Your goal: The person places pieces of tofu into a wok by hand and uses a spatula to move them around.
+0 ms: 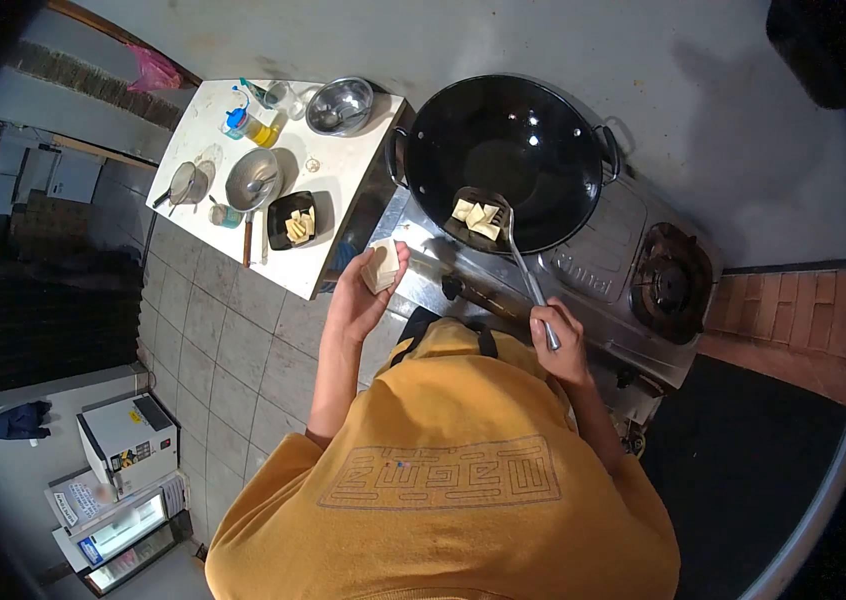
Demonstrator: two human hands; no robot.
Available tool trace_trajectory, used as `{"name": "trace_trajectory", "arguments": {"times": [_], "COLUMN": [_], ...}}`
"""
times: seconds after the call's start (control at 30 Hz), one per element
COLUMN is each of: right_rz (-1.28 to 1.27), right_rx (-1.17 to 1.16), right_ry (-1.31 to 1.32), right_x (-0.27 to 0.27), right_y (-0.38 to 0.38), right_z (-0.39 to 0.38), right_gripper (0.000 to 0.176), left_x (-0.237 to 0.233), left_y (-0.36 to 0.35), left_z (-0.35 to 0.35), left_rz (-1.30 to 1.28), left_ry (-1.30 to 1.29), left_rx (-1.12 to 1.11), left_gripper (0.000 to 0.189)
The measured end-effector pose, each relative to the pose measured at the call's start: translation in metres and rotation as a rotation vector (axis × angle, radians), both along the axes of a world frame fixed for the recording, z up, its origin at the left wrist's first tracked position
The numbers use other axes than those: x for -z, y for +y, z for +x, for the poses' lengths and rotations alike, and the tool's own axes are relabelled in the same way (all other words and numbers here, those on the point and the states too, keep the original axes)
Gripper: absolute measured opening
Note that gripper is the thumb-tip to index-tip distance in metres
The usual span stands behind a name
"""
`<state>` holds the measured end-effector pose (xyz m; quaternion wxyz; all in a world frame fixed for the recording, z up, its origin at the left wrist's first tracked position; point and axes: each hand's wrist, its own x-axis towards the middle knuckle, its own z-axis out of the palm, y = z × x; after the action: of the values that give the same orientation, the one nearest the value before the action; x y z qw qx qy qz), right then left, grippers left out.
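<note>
My left hand (368, 290) is closed around a few flat, pale tofu-like slices (381, 266), held to the left of the stove front. My right hand (561, 340) grips the metal handle of a slotted spatula (523, 270). The spatula's head lies inside the near rim of a big black wok (543, 120), and several pale pieces (478, 217) rest on it. Oil or a wet sheen glints on the wok's dark inside. On the white table, a black square bowl (279, 208) holds more pale pieces (300, 226).
The wok sits on a two-burner gas stove (593, 250); the right burner (673, 283) is uncovered. The white table (343, 190) at left carries metal bowls (340, 106), a bottle of yellow liquid (263, 132), a strainer (188, 184) and a glass jar (224, 215). A wall stands behind the stove.
</note>
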<state>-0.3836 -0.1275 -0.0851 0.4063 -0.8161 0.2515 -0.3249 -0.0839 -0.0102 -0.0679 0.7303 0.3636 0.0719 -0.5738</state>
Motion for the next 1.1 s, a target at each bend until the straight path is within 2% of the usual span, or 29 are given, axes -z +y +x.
{"name": "trace_trajectory", "arguments": {"times": [0.57, 0.63, 0.77, 1.1], "right_rz": [0.009, -0.075, -0.089, -0.236], "right_rx": [-0.022, -0.052, -0.049, -0.074], "right_ry": [0.033, 0.072, 0.081, 0.01], "right_x": [0.002, 0.006, 0.007, 0.015], "right_y": [0.01, 0.01, 0.012, 0.007], "right_z": [0.002, 0.0, 0.0, -0.003], "right_gripper": [0.013, 0.013, 0.014, 0.019], "left_x": [-0.004, -0.003, -0.004, -0.012], "left_y": [-0.001, 0.0, 0.003, 0.012], "left_z": [-0.002, -0.001, 0.007, 0.021], "left_rz": [0.025, 0.007, 0.058, 0.072], "left_ry": [-0.011, 0.007, -0.006, 0.007], "left_rx": [-0.027, -0.035, -0.101, -0.126], "left_gripper": [0.042, 0.043, 0.045, 0.04]}}
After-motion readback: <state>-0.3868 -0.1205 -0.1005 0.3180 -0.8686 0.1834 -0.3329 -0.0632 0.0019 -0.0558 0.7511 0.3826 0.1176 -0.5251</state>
